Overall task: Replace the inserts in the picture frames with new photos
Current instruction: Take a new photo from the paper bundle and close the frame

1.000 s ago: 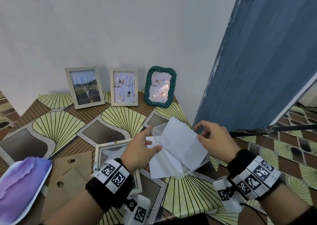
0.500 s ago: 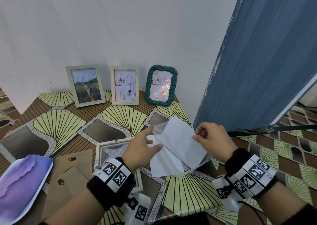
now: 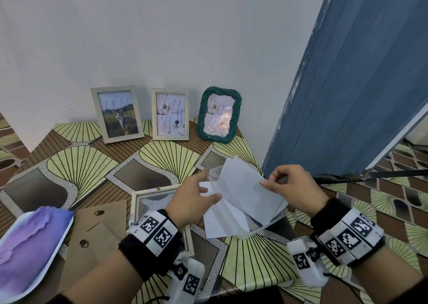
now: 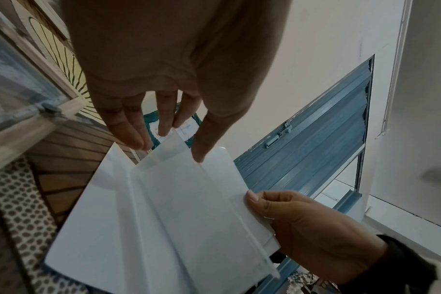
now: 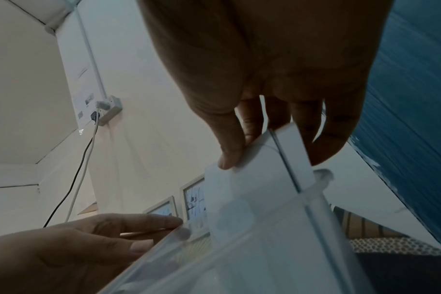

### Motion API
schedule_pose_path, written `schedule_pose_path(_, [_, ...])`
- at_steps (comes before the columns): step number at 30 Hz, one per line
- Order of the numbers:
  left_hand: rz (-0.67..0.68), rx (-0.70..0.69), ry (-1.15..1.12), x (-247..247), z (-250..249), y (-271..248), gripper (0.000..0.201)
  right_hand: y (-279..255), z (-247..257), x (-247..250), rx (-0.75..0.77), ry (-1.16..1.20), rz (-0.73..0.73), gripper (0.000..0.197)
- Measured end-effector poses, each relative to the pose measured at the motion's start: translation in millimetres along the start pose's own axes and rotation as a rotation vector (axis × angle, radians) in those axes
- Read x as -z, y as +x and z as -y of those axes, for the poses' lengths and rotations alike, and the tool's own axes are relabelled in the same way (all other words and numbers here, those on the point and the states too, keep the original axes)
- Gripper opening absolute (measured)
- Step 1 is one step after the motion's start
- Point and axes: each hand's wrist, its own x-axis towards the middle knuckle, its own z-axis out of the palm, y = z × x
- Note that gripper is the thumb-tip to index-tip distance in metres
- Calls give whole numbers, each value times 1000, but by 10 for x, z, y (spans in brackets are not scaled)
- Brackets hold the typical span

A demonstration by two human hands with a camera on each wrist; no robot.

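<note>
Pinching white sheets [image 3: 240, 194], right hand [image 3: 293, 189], left hand [image 3: 191, 201]

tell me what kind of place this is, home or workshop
Most likely a room in a home. A table with a fan-patterned cover sits against a plain white wall, three framed photos stand along it, and a blue door is beside the table.
</note>
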Motion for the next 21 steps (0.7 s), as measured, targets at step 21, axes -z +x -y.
schedule_pose_path(21, [15, -5, 17, -1, -22, -9, 53, -123, 1, -16, 163, -204, -130, 12])
